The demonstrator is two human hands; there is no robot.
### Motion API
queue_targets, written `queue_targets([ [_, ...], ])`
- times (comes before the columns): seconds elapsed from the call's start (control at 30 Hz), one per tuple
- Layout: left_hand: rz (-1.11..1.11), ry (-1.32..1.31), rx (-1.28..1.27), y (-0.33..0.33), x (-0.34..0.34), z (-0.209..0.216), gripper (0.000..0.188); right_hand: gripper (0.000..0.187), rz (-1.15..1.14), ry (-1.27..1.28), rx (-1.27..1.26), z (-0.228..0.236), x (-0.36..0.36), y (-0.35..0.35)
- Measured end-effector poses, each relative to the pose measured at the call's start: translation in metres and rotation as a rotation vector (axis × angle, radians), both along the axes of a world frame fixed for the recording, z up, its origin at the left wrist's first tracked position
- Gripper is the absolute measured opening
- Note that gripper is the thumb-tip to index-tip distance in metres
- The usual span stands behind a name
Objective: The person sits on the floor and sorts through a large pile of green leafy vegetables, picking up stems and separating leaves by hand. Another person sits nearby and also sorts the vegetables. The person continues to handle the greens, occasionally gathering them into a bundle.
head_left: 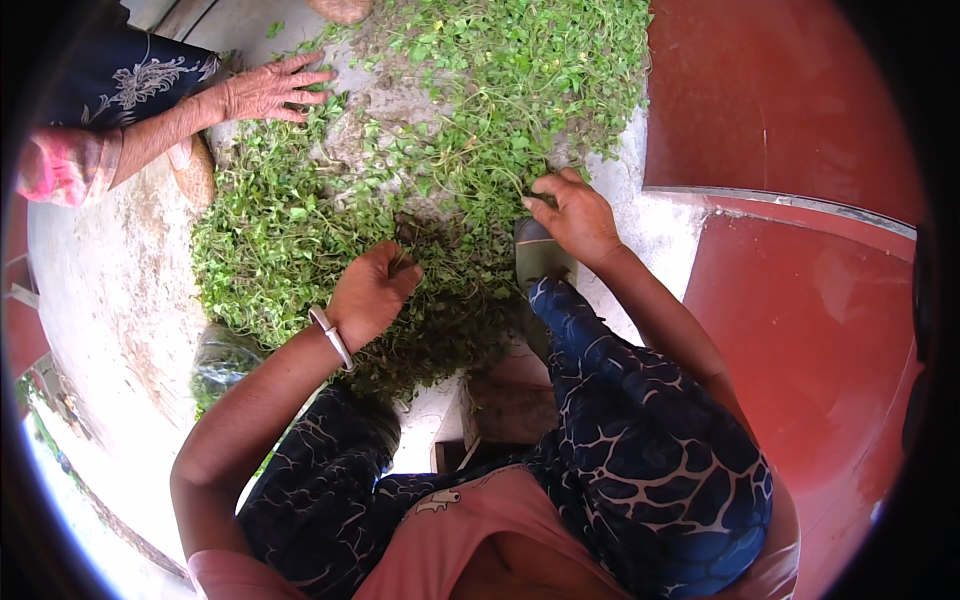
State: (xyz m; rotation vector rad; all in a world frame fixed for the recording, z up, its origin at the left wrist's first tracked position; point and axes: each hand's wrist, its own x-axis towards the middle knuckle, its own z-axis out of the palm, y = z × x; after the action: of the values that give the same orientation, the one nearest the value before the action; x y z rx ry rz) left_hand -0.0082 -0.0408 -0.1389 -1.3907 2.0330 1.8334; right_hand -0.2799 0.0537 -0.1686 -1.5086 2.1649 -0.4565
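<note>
A wide heap of leafy green plants with thin stems is spread over the floor in front of me. My left hand, with a pale bangle at its wrist, is closed over the near middle of the heap. Its fingertips are pinched together, and what lies between them is too small to make out. At the heap's right edge, just above my boot, my right hand is closed with thumb and forefinger pinched on a thin green stem.
Another person's hand reaches in from the upper left, fingers spread over the heap. That person's foot is beside it. A clear plastic bag stands at the near left. Red flooring with a raised edge lies to the right.
</note>
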Motion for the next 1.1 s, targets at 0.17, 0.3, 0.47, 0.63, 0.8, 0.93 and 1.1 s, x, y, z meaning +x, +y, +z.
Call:
queue_targets([
  [0.17, 0.007, -0.008, 0.061, -0.006, -0.004, -0.005, 0.010, 0.020, 0.015, -0.126, 0.034, -0.023, -0.003, 0.004],
  [0.3, 0.000, 0.041, 0.004, -0.009, -0.005, -0.007, 0.016, 0.014, -0.019, -0.493, -0.019, -0.010, -0.016, 0.001],
  [0.47, 0.120, 0.060, 0.045, -0.015, -0.007, -0.002, 0.018, 0.006, -0.130, -1.138, 0.019, 0.088, -0.023, -0.022],
  [0.63, 0.214, 0.196, 0.188, -0.030, -0.020, 0.015, 0.023, 0.011, -0.120, -1.060, 0.102, 0.080, -0.026, -0.029],
  [0.8, 0.229, 0.434, 0.012, -0.031, -0.040, 0.042, 0.025, 0.015, -0.188, -1.204, 0.151, 0.078, -0.012, -0.024],
  [0.93, 0.009, 0.553, -0.358, -0.026, -0.050, 0.058, 0.022, 0.015, -0.198, -1.152, 0.215, 0.075, 0.001, -0.023],
  [1.1, -0.342, 0.371, -0.932, -0.018, -0.062, 0.059, 0.030, 0.018, 0.013, -1.092, 0.271, 0.070, 0.017, -0.022],
])
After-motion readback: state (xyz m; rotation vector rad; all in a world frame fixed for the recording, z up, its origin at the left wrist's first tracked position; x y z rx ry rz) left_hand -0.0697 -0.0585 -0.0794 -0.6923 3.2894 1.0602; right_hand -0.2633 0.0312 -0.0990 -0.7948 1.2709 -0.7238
